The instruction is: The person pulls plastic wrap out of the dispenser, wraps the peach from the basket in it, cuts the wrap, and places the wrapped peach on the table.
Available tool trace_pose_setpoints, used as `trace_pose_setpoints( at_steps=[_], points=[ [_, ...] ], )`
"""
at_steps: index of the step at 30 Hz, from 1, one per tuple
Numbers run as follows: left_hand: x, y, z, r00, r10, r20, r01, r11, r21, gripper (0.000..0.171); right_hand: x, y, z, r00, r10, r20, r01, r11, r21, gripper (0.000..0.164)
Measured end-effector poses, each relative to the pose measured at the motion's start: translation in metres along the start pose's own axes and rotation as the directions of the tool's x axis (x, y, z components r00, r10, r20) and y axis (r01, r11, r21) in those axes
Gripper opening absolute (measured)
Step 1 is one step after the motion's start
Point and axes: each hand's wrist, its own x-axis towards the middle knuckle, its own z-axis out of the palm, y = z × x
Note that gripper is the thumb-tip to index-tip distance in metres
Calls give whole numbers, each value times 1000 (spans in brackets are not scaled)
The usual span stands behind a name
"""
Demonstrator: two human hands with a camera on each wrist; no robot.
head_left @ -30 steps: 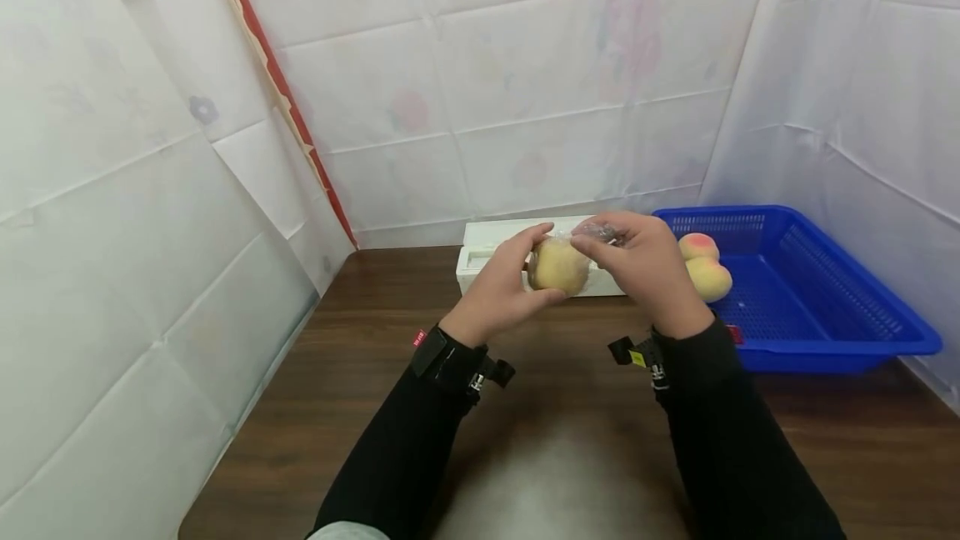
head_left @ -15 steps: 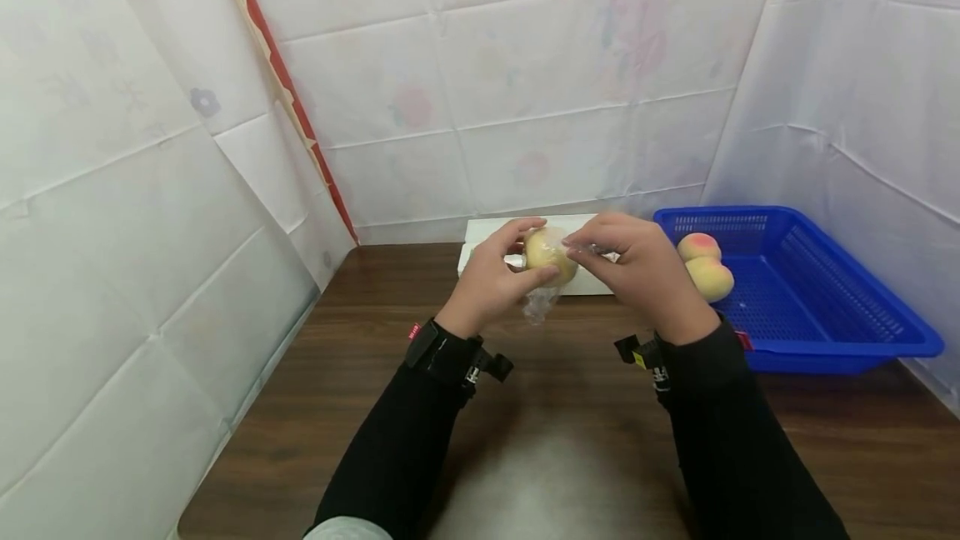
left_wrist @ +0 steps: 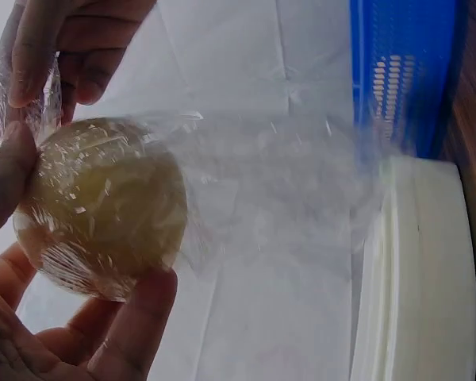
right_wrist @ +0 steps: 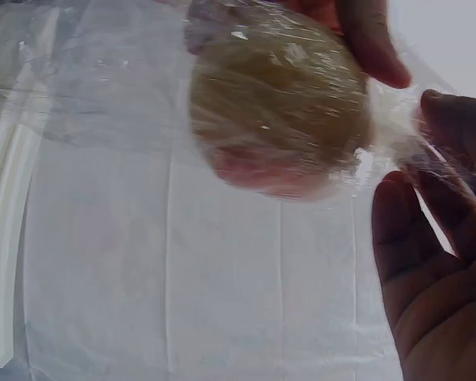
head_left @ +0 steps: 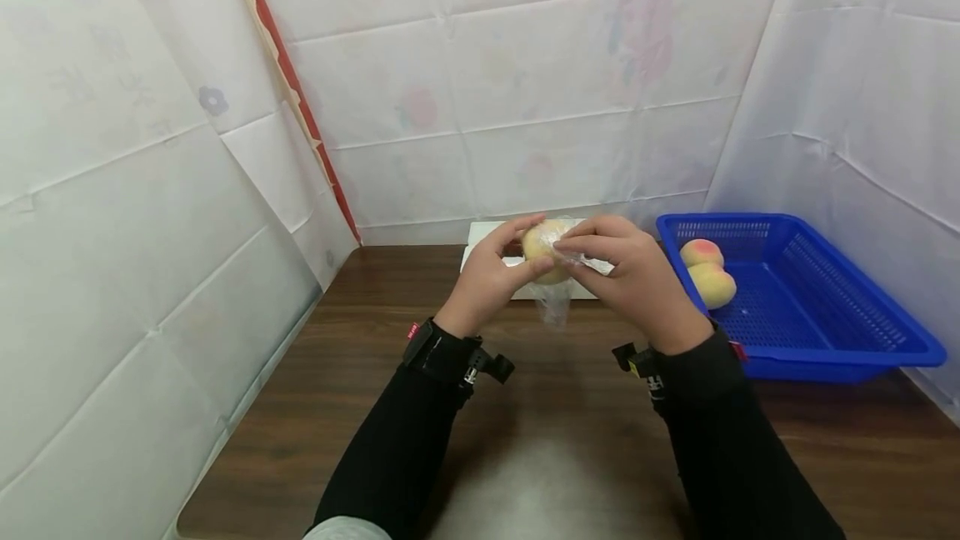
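Observation:
A yellow peach (head_left: 534, 242) with a pinkish patch is held up above the table, covered in crinkled cling film (left_wrist: 270, 182). My left hand (head_left: 483, 280) grips it from the left, thumb on the near side and fingers round the far side. On the other side, my right hand (head_left: 637, 277) pinches a gathered end of the film between thumb and fingers, close against the fruit. A loose, clear tail of film hangs below the peach in the head view. Behind both hands lies a long white box (left_wrist: 428, 262), partly hidden by them.
A blue perforated basket (head_left: 832, 352) stands on the right, with two more peaches (head_left: 711, 285) at its left side. White sheeting (head_left: 525, 90) walls in the back and both sides of the brown wooden table (head_left: 360, 407).
The peach has shifted slightly left and turned in my left hand. My right hand's fingers have come in closer against it, and a tail of cling film now dangles below.

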Motion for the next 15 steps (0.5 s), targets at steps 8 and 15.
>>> trace_pose_setpoints(
  at_steps=[8, 15],
  points=[
    [2, 3, -3, 995, -92, -37, 83, 974, -213, 57, 2, 4, 13, 995, -98, -23, 96, 993, -73, 46],
    [2, 8, -7, 991, -128, -47, 112, 960, -256, 55, 4, 1, 17, 995, -99, 18, 100, 991, -88, 51]
  ],
)
